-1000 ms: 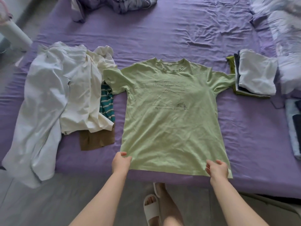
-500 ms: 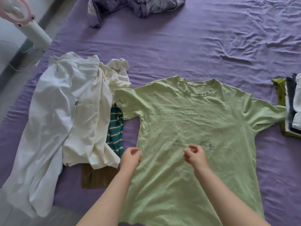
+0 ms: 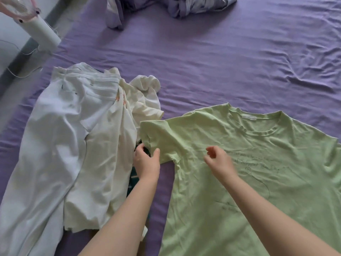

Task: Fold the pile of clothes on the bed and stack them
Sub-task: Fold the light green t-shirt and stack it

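A light green T-shirt point(image 3: 249, 163) lies flat, front up, on the purple bed sheet point(image 3: 212, 67). My left hand point(image 3: 146, 160) pinches the lower edge of the shirt's left sleeve point(image 3: 158, 135). My right hand point(image 3: 218, 160) hovers over the chest of the shirt with fingers loosely curled and nothing in them. To the left lies the unfolded pile: white trousers point(image 3: 55, 145), a cream shirt point(image 3: 120, 145), and a green striped garment point(image 3: 133, 175) mostly hidden under them and my left wrist.
A crumpled lilac-and-white blanket point(image 3: 166, 8) lies at the far side of the bed. A white fan stand point(image 3: 39, 32) with a cable stands on the floor past the bed's left edge. Wrinkled bare sheet stretches beyond the shirt.
Both hands left the shirt's hem and moved up and left; my left hand now grips the left sleeve. The view shifted left and closer, so the folded stack at the right is out of sight.
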`<state>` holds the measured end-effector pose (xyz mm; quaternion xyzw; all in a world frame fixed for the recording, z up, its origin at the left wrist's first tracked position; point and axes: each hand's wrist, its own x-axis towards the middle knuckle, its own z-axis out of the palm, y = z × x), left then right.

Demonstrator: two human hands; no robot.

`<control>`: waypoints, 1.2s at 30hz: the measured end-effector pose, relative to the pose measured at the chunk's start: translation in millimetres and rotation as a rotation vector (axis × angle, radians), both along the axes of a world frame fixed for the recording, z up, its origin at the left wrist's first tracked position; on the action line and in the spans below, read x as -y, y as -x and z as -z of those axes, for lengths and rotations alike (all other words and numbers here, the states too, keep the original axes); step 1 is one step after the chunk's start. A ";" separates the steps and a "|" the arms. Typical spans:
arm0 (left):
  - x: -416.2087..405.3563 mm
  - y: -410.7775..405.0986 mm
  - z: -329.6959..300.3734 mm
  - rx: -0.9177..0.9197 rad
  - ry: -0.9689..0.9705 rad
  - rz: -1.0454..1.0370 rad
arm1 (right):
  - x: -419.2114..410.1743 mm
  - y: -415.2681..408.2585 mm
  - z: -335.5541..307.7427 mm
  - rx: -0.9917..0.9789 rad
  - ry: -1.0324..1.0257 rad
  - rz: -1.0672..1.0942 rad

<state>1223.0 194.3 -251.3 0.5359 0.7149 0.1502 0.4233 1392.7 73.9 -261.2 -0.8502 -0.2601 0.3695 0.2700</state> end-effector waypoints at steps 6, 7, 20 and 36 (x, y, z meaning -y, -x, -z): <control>-52.6 -11.3 11.8 0.161 0.122 -0.176 | -58.0 -4.8 17.9 0.414 0.184 -0.437; -56.4 -11.5 14.1 0.170 0.142 -0.187 | -65.2 -4.1 22.5 0.424 0.248 -0.497; -38.7 -47.6 -15.7 0.194 -0.117 0.280 | -66.5 -24.0 28.6 0.376 0.106 -0.568; 28.4 -97.9 58.6 -0.613 -0.220 1.429 | 117.1 -13.5 42.0 0.270 0.658 -0.297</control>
